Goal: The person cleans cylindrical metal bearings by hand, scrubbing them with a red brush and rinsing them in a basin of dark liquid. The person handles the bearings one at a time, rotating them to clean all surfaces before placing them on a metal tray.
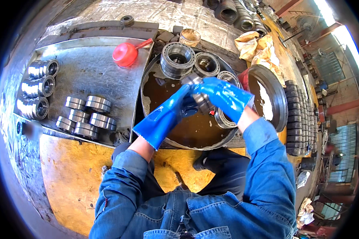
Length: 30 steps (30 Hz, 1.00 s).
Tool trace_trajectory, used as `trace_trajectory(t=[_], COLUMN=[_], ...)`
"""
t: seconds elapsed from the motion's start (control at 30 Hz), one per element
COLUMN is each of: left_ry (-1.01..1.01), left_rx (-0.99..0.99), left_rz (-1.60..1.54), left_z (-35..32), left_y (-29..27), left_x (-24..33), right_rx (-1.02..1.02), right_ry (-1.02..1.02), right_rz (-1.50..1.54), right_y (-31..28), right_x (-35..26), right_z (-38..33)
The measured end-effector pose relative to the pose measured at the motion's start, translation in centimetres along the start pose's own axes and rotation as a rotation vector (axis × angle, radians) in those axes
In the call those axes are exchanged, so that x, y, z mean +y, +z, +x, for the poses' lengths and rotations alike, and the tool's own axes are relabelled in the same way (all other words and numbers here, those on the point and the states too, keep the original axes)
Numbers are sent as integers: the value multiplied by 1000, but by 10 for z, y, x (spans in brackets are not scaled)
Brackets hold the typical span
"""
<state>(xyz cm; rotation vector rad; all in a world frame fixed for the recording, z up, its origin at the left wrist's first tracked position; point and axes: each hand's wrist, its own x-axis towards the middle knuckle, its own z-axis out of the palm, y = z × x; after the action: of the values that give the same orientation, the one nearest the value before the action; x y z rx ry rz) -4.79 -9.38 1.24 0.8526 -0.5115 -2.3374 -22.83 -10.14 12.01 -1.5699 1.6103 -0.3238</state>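
Both my hands wear wet blue rubber gloves and meet over a round metal tub (203,147) of brown liquid. Between them is a shiny steel bearing (204,103), partly hidden by the gloves. My left hand (174,106) closes on it from the left, fingers bent and partly out of sight. From above and to the right, my right hand (224,95) wraps over it. Along the tub's far side, a large bearing ring (178,55) and a smaller bearing (207,64) rise above the liquid. Another ring (225,119) lies right of my hands.
Left of the tub, a metal tray (103,75) carries a red dipper (125,55), a cluster of bearings (87,129) and rows of bearings (38,89). A red bucket (281,99) stands against the tub's right side, beside stacked dark rings (295,119). Yellowish cloth (263,49) lies behind.
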Motion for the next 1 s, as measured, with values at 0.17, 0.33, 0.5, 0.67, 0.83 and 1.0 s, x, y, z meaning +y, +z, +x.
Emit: trace_trajectory(t=[0.17,0.33,0.5,0.67,0.83,1.0], left_ry=[32,140,126,116,94,43], left_rx=[-34,-145,-129,-117,-57,327], left_rz=[-154,-5,177,339,505,1253], left_z=[-10,6,-11,-21,-25,-36], left_y=[-20,-76,-78,-76,-83,-36], left_x=[-18,-44,-43,-38,-32,-10], right_rx=[-149,2,40,71,-21,-112], right_ry=[174,126,169,312,143,37], right_rz=[439,815,1016,862,364,182], right_y=[52,132,174,190,184,178], right_x=[-25,35,44,58,67,118], right_z=[-52,-45,-51,-35,-38,-26])
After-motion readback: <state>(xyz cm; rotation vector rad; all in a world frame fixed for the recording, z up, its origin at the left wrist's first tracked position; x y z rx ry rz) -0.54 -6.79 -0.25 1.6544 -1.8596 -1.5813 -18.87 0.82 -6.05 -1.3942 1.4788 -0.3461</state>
